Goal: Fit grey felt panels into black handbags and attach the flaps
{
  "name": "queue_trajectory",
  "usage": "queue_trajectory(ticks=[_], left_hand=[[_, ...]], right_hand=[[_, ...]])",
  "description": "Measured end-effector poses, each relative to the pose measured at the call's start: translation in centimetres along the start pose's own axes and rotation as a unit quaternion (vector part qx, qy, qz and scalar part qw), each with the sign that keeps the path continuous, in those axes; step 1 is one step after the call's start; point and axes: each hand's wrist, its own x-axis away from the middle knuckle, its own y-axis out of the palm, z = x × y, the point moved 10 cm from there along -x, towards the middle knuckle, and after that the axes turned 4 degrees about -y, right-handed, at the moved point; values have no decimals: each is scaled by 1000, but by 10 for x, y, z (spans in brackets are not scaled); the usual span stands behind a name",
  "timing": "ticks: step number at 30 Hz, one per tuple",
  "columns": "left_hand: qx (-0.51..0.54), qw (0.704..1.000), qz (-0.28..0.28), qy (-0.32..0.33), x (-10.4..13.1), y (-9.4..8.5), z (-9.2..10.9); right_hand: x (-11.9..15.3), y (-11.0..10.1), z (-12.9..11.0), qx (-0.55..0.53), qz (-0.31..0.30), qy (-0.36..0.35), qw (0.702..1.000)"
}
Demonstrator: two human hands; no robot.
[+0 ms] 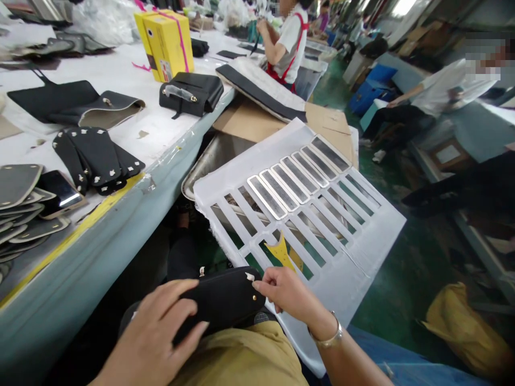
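Observation:
A black leather panel (225,297) with rounded corners lies across my lap. My left hand (156,327) rests over its left part with the fingers spread. At the panel's right end, my right hand (287,292) is closed in a pinch at a small white scrap of wrapping (250,277) on a fitting. Just below that scrap, a bare gold stud (254,297) shows. Another wrapped fitting (201,271) stands up at the panel's far edge, near my left fingertips. My left hand hides part of the panel.
Black panels with white-wrapped fittings (96,155) and a stack of grey-backed pieces (20,209) lie on the table to the left. Beyond are a black bag (191,91) and a yellow box (164,45). A slotted white board (322,268) juts out ahead. Co-workers are farther off.

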Motion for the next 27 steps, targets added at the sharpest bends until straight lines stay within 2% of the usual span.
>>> queue_trajectory(ticks=[2,3,5,8,13,17,21,27], left_hand=[[-1,996,-45,76,-19,22,48],[-1,993,-62,96,-27,35,64],[-6,991,-91,103,-38,58,80],[-6,992,-100,83,-43,73,77],[10,994,-91,58,-41,71,70],[11,994,-101,37,-42,72,70],[9,993,-117,25,-44,75,70],[-9,993,-119,26,-47,76,71]], right_hand=[[-1,-2,-4,16,1,-19,1000],[-1,-3,-6,21,3,-27,999],[-1,-3,-8,9,-1,-39,999],[-1,-4,-1,-39,-8,-37,999],[-1,-14,37,-99,18,26,995],[2,-13,58,-162,22,32,986],[5,-9,56,-218,31,19,975],[10,5,34,-256,13,-11,967]])
